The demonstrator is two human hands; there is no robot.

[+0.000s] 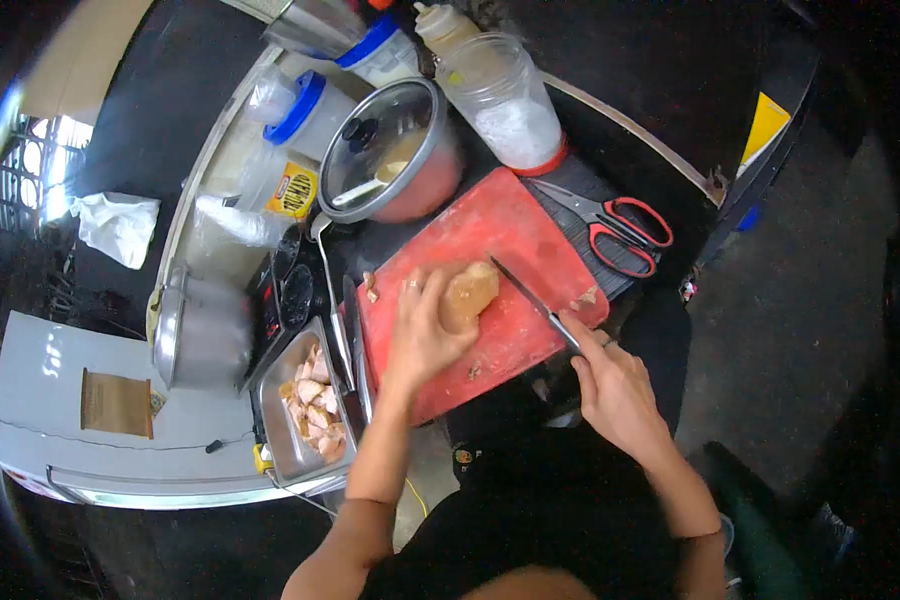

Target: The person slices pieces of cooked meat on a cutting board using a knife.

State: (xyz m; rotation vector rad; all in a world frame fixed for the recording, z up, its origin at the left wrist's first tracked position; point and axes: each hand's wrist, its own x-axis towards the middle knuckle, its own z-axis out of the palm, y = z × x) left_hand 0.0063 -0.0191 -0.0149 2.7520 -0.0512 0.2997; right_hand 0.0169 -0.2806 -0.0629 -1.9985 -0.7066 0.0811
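Observation:
On a red cutting board (530,235), my left hand (425,325) is curled round a pale brown piece of meat (471,292) that looks like cooked chicken, pressing it to the board. Its fingers hide the piece's left side. My right hand (615,385) grips a kitchen knife (530,290) by the handle. The blade points up and left, with its tip just right of the meat and apart from it. Small scraps lie on the board near its left and right edges. A metal tray (280,425) left of the board holds several chunks of cut meat (315,405).
Red-handled scissors (620,235) lie beyond the board's right edge. Behind it stand a glass-lidded pot (385,150) and a clear jar of white powder (510,110). Another knife (355,340) and a long-handled spoon (330,290) lie left of the board. A metal pot (205,330) stands farther left.

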